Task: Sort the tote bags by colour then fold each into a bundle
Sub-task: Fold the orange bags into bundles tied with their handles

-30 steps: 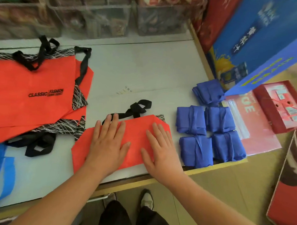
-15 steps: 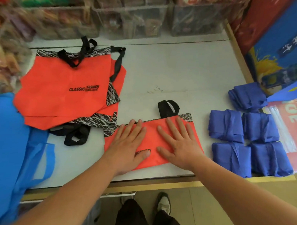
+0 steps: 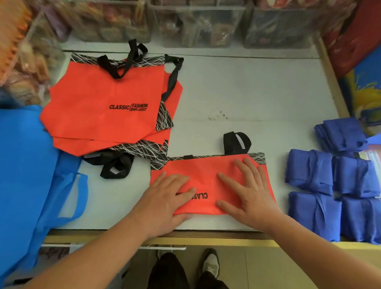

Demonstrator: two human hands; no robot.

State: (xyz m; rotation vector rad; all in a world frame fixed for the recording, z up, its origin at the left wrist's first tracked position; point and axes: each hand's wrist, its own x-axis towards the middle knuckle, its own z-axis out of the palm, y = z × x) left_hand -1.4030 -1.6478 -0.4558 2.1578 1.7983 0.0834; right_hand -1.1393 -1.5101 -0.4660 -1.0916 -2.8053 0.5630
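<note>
Looking down at a folded orange-red non-woven tote bag point(image 3: 210, 176) with black-and-white scribble trim, lying flat right at the near edge of the pale grey counter point(image 3: 248, 88), about midway along it. Pressing on it with both hands: left hand point(image 3: 165, 201) flat on the bag's left end, fingers straight and slightly spread, thumb along the near edge, not gripping anything. Right hand point(image 3: 249, 196) flat on the right half, fingers straight and fanned out, just pressing too, nothing pinched. Can read an upside-down "CLAS" between the two hands, rest hidden under the left fingers. Also a black webbing handle loop point(image 3: 237, 142) sticking out past the bag's far trimmed edge, toward its right end. Further back and to the left, a loose stack of unfolded orange-red tote bags point(image 3: 101, 104) with "CLASSIC FASHION" printed on the top one and black handles poking out front and back. Near corner of the stack sits just beside the folded bag, can't tell if touching. Over at the left edge, a big light blue non-woven tote bag point(image 3: 20, 172) hanging over the near edge. At the right end, five dark blue fabric bundles point(image 3: 309, 168) packed close together, four in a two-by-two block by the near edge and one behind. Along the far edge, a row of clear plastic bins point(image 3: 198, 25), contents too blurry to make out.
</note>
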